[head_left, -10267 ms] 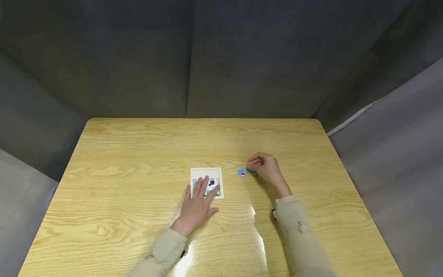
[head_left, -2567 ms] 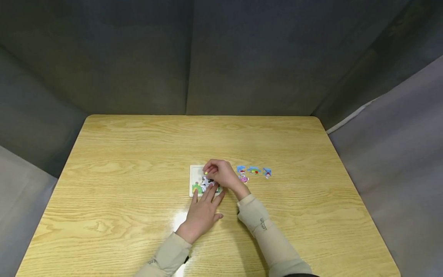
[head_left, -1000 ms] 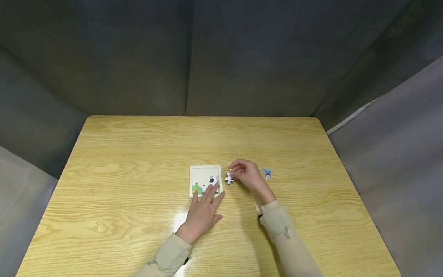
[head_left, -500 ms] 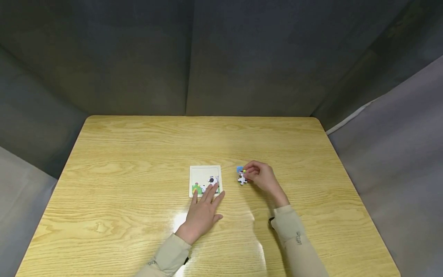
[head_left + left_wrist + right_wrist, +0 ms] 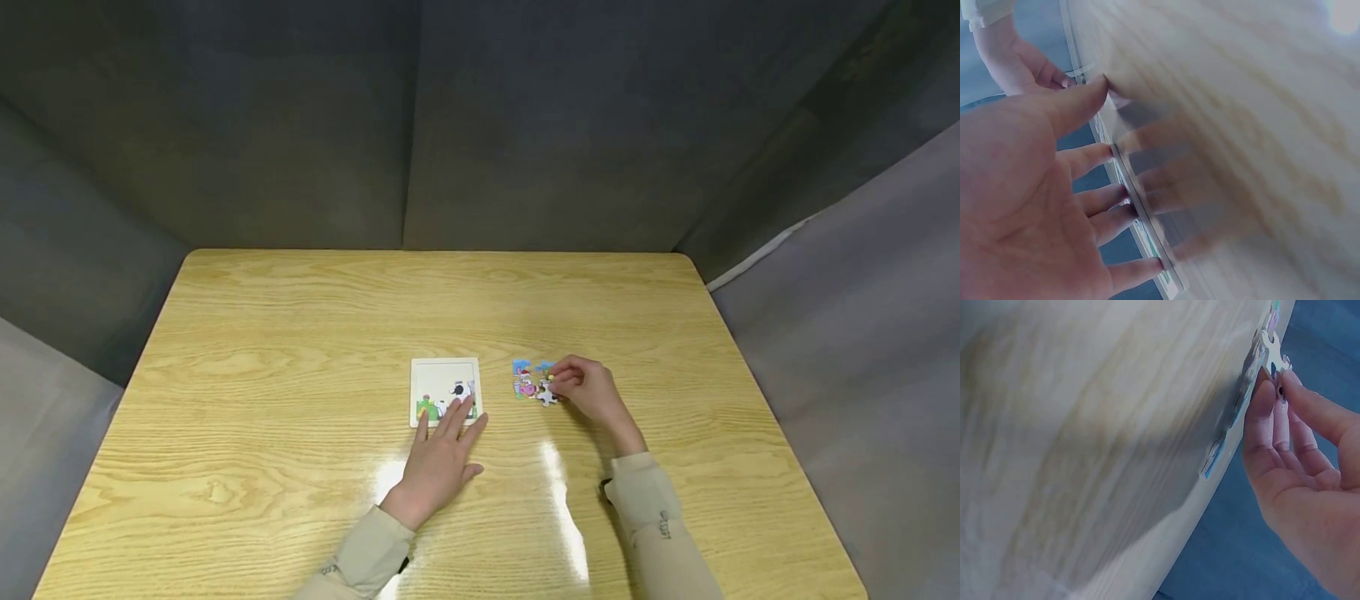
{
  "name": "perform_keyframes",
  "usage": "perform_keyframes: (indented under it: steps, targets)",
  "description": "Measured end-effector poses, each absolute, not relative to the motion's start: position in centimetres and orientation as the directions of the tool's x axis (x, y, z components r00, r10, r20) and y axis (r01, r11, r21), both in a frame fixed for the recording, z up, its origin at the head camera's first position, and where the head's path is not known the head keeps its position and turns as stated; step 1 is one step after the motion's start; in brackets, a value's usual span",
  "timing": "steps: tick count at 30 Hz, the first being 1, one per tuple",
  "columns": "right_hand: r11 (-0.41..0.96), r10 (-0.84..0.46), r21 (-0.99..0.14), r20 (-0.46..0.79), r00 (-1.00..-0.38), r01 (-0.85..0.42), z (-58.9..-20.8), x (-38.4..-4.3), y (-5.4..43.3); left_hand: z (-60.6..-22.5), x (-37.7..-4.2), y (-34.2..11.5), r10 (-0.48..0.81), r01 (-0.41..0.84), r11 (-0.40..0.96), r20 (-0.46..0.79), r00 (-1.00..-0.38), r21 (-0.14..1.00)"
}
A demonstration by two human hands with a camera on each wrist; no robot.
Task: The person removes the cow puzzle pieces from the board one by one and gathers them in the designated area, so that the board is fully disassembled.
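Note:
A square white puzzle tray (image 5: 444, 372) lies on the table, with a green piece (image 5: 426, 407) and a black-and-white piece (image 5: 461, 390) along its lower part. My left hand (image 5: 433, 471) rests straight, spread fingers on the tray's near side, covering some of what is there. In the left wrist view, fingertips of the left hand (image 5: 1035, 206) lie over the tray's edge. To the tray's right, my right hand (image 5: 596, 393) pinches a white puzzle piece (image 5: 547, 395) with yellow at its top. The right wrist view has this puzzle piece (image 5: 1272, 353) tilted between thumb and fingertips.
Several loose puzzle pieces, among them a blue-and-pink group (image 5: 523, 382), lie right of the tray, partly hidden by the right hand and its piece. Dark curtains (image 5: 480, 125) hang behind the wooden table (image 5: 262, 350), and a pale curtain (image 5: 870, 350) hangs at its right.
My right hand has carried the white piece away from the tray, rightward over the loose pieces. The left hand has stayed on the tray these last seconds.

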State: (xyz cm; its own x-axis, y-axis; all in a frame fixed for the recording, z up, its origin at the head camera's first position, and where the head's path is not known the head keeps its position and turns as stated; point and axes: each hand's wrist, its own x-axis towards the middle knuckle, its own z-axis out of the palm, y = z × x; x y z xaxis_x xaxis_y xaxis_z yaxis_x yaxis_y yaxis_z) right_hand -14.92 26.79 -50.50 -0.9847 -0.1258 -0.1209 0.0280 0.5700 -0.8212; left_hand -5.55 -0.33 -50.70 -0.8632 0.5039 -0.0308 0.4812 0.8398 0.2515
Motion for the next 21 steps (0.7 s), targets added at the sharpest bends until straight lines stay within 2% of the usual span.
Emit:
perform_keyframes:
  steps: [12,21]
  targets:
    - [0.66,-0.124,-0.751,-0.083,-0.989,-0.02,-50.9,-14.99,27.74,-50.66,-5.57,-0.24,0.5,0.471,0.841,-0.051,-0.864,0.268]
    - [0.674,-0.132,-0.738,-0.09,-0.987,-0.023,-51.03,-14.99,27.62,-50.8,-5.68,-0.27,0.503,0.475,0.842,-0.053,-0.863,0.255]
